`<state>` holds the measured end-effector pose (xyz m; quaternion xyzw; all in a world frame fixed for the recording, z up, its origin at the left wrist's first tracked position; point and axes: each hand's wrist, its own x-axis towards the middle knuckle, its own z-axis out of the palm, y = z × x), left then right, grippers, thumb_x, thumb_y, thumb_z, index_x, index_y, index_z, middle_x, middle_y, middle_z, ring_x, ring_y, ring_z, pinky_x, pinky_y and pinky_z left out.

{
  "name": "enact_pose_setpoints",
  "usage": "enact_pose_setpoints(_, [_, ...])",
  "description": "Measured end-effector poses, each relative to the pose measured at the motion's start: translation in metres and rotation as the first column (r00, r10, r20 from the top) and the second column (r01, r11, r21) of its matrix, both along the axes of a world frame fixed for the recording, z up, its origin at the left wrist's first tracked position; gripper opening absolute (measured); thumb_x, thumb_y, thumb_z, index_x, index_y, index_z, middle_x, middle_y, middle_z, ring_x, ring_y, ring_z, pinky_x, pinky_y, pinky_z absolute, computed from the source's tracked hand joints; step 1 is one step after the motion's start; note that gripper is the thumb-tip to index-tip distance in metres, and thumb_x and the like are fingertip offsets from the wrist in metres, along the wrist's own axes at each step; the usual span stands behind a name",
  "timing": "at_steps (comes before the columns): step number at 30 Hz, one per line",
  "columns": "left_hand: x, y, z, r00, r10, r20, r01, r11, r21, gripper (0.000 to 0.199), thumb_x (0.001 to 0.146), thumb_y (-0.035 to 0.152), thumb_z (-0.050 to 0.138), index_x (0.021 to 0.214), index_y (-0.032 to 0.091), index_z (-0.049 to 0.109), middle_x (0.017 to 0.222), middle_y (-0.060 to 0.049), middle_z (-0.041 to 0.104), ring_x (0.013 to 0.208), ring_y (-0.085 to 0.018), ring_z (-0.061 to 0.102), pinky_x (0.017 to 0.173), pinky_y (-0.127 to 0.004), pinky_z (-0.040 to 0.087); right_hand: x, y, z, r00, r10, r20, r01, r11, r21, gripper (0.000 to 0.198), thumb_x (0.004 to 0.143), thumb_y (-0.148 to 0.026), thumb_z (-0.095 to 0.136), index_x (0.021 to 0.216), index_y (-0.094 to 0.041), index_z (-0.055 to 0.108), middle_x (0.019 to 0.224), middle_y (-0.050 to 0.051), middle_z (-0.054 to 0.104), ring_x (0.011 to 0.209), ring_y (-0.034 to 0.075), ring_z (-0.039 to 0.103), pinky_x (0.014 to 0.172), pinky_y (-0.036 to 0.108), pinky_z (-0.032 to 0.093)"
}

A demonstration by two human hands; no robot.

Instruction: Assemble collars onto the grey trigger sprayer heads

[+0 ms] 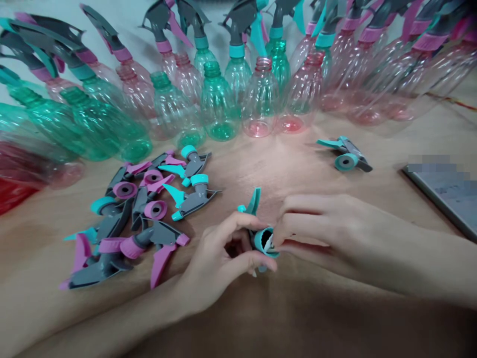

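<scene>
My left hand [227, 258] is closed around a grey trigger spray head [255, 201] with a teal trigger. Its teal collar [264, 239] faces right, with the dark opening showing. At that opening, the fingers of my right hand [316, 226] are pinched together on a small whitish piece [270, 243], partly inside the collar. What exactly the piece is, I cannot tell. Left of my hands lies a loose pile of grey spray heads with pink [155, 210] and teal [199, 180] collars. Another teal-collared spray head [346, 160] lies apart on the right.
Several uncapped green bottles [219, 107] and pink bottles [261, 99] stand along the back of the wooden table [238, 171]. Behind them are bottles with spray heads fitted [237, 52]. A phone-like device [447, 199] lies at the right edge, something red [17, 191] at the left.
</scene>
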<state>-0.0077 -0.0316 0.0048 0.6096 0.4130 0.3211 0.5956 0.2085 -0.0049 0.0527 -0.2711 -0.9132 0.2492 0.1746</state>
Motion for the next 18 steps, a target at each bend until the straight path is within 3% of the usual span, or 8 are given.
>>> enact_pose_setpoints(12, [0.0014,0.0005,0.0016,0.998,0.007,-0.063,-0.005,1.000,0.029,0.032,0.075,0.027,0.079,0.099,0.018,0.060,0.068,0.003,0.069,0.054,-0.012,0.061,0.050,-0.021,0.048,-0.0003,-0.0020,0.0014,0.998,-0.003,0.067,0.002,1.000,0.015,0.016,0.094,-0.020,0.047,0.097,-0.021,0.062,0.095,0.002,0.061,0.079,0.015,0.059,0.065,0.029,0.044])
enact_pose_setpoints(18, [0.0024,-0.0007,0.0026,0.998,0.020,-0.065,-0.017,0.998,0.056,0.031,0.074,0.027,0.079,0.096,0.018,0.060,0.066,0.003,0.066,0.053,-0.012,0.060,0.051,-0.022,0.048,0.0011,-0.0025,0.0038,0.996,-0.009,0.092,0.004,0.998,0.057,0.024,0.096,-0.021,0.040,0.104,-0.019,0.063,0.104,0.006,0.064,0.089,0.019,0.062,0.072,0.033,0.049])
